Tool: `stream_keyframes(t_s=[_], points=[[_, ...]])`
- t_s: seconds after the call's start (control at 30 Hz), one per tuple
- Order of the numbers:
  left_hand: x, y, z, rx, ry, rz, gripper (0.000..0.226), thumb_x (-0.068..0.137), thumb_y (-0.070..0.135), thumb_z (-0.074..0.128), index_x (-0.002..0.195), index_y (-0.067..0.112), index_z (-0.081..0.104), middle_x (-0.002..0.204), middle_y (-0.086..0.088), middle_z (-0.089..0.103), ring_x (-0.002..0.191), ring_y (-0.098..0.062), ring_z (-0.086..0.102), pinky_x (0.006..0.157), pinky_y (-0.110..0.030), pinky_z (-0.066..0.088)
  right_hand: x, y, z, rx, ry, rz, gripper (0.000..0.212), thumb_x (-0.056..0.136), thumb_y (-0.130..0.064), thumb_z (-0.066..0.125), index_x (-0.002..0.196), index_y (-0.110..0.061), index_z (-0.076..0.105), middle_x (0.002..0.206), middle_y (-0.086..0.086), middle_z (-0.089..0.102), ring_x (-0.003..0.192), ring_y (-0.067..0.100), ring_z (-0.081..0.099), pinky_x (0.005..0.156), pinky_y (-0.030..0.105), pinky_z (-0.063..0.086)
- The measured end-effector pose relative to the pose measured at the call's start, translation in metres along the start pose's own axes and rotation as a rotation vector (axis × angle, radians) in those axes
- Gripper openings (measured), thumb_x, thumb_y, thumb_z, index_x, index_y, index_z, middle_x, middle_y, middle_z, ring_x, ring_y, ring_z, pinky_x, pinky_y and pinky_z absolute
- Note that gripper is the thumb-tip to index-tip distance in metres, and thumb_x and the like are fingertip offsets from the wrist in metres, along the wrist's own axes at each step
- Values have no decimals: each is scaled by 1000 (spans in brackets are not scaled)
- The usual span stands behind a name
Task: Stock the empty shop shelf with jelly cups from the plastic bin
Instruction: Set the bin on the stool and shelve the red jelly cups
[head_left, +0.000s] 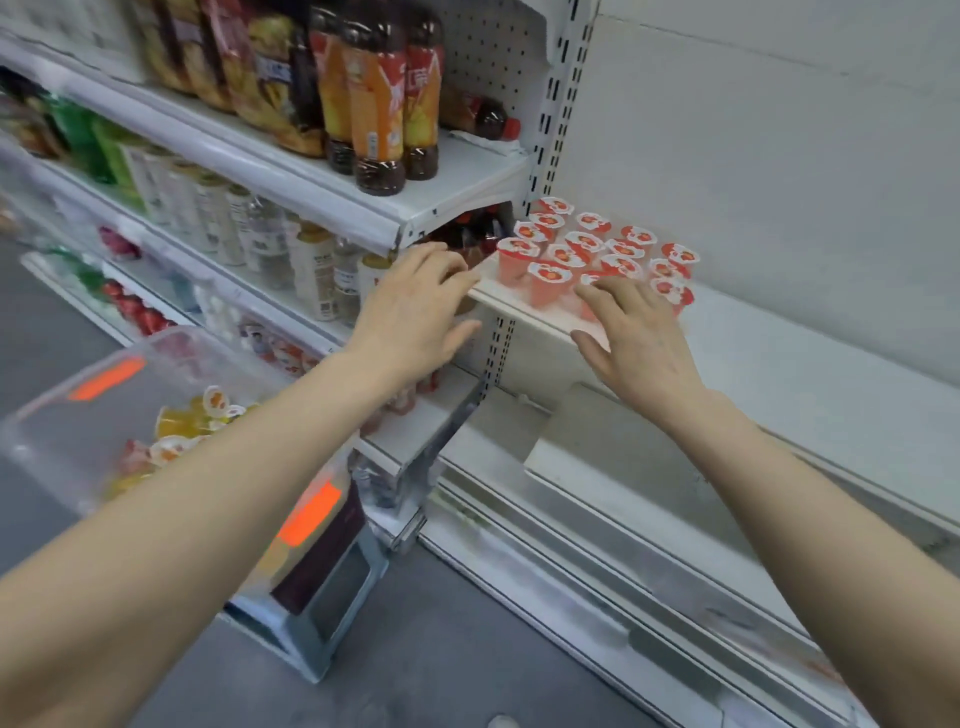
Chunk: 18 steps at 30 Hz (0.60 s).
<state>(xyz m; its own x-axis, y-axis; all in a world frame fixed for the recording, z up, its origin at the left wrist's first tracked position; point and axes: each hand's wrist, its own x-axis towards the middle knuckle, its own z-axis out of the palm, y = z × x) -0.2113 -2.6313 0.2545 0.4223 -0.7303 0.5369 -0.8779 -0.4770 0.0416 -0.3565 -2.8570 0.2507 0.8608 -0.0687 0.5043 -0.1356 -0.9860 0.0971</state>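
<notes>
**Both hands at the pink cups on the shelf**

Both bare forearms reach up and forward from the bottom of the view, converging on the left end of the white shelf (769, 338). A tight cluster of pink cups (587, 244) stands upright there in several rows, with red-and-white foil lids up.

The left hand (415, 312) is palm-down at the shelf's left corner. Its fingers are stretched forward and only slightly bent, the thumb is spread beneath, and nothing is held. The fingertips lie just beside the nearest cup; whether they touch the shelf edge cannot be told.

The right hand (641, 338) is also palm-down, with the wrist low and the fingers fanned apart over the front row. Its fingertips cover the front row of cups (actual contact is not clear), and no finger curls round one.

The clear bin (67, 431) sits low on the left, well apart from the shelf. Yellow cups (182, 423) lie jumbled inside it, partly hidden by the left forearm.

Dark bottles (374, 104) with orange labels stand on the shelf above.
</notes>
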Motion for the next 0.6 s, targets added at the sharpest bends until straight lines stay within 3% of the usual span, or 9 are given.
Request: stream_keyframes(t_s=[0.17, 0.3, 0.5, 0.6], points=[[-87, -71, -12, -11, 10, -122, 45, 83, 33, 68, 121, 9, 63, 117, -11, 59, 117, -33, 49, 101, -44, 42, 12, -97, 35, 73, 1, -124, 44, 87, -22, 65, 126, -3, 57, 120, 16, 58, 107, 36, 53, 89, 46, 44], [-174, -118, -4, -18, -44, -282, 44, 80, 29, 71, 119, 11, 64, 115, -10, 60, 113, -31, 52, 101, -39, 40, 16, -177, 82, 215, 5, -237, 41, 88, -21, 65, 124, -3, 59, 118, 17, 59, 107, 36, 53, 89, 47, 45], [-285, -168, 8, -40, -189, -596, 39, 81, 26, 73, 116, 12, 67, 115, -9, 62, 113, -33, 54, 101, -44, 44, 27, -274, 150, 394, -130, -414, 42, 88, -31, 58, 121, -4, 62, 115, 14, 62, 105, 34, 58, 92, 43, 46], [-318, -194, 8, -28, -218, -737, 37, 83, 26, 67, 117, 13, 66, 115, -9, 62, 113, -35, 55, 98, -45, 46, 44, -311, 180, 447, -196, -492, 39, 88, -29, 64, 121, -8, 63, 113, 11, 63, 104, 32, 59, 89, 42, 48]])
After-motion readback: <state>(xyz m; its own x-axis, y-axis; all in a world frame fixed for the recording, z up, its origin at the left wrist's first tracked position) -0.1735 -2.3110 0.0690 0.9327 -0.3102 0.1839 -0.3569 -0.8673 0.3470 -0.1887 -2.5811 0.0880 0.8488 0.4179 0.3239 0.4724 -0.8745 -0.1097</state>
